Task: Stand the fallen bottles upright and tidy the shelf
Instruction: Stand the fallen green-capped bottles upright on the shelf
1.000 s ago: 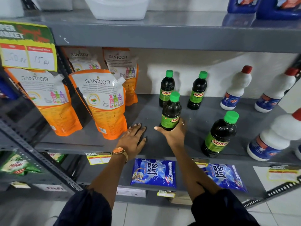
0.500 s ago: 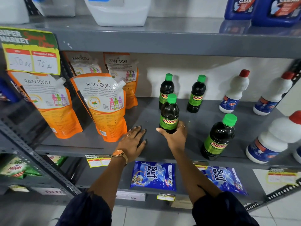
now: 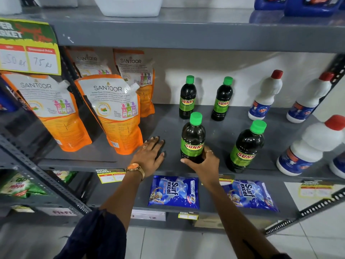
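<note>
Right hand (image 3: 202,165) wraps the base of a dark Sunny bottle (image 3: 193,137) with green cap, fingers (image 3: 209,153) clamped on its lower part from behind, thumb round the front; bottle stands upright on the grey middle shelf (image 3: 214,128), near the front edge, about centre; left hand (image 3: 149,156) lies flat palm down on the shelf just left of that bottle, fingers spread apart, holding nothing, watch (image 3: 135,168) on the wrist; three more Sunny bottles upright: two at the back (image 3: 187,98) (image 3: 222,99) side by side near the wall, one at front right (image 3: 246,146) well apart from the held one; white bottles with red caps stand further right, two at the back (image 3: 266,96) (image 3: 310,98), one larger at the front (image 3: 311,146), all looking tilted by the wide lens so true lean cannot be told; orange Santoor pouches (image 3: 113,111) stand on the left part of the same shelf, front pair and back pair; blue Surf Excel packets (image 3: 174,192) lie flat on the shelf below; price card (image 3: 28,47) hangs at upper left; dark sleeves at the bottom of the view
</note>
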The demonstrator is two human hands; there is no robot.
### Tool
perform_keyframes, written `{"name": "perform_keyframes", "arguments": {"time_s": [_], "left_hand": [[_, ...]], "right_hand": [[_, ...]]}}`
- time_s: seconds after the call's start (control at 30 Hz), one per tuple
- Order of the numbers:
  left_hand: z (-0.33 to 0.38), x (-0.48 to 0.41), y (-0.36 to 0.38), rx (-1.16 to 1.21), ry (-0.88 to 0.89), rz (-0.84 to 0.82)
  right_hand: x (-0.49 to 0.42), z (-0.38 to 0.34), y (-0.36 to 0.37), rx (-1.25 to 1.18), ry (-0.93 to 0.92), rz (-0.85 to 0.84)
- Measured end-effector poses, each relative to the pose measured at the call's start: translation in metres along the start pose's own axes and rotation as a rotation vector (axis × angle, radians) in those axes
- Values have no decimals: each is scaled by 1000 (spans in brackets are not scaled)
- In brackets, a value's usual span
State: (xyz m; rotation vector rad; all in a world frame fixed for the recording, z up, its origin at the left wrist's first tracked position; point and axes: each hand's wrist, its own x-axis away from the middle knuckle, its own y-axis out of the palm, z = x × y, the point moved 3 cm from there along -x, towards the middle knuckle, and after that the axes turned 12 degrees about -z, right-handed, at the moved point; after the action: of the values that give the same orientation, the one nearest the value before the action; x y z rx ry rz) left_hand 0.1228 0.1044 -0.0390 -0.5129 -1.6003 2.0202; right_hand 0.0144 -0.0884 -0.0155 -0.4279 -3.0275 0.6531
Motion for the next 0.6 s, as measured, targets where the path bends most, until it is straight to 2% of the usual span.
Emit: {"name": "perform_keyframes", "arguments": {"time_s": [0.4, 0.5, 0.6], "left_hand": [[3, 4, -6, 47, 13, -29], [10, 15, -11, 283, -19, -40], [35, 36, -13, 610, 26, -14]], "right_hand": [[25, 5, -2, 53, 44, -112], [35, 9, -8, 16, 9, -112], [64, 21, -27, -60, 33, 35]]}}
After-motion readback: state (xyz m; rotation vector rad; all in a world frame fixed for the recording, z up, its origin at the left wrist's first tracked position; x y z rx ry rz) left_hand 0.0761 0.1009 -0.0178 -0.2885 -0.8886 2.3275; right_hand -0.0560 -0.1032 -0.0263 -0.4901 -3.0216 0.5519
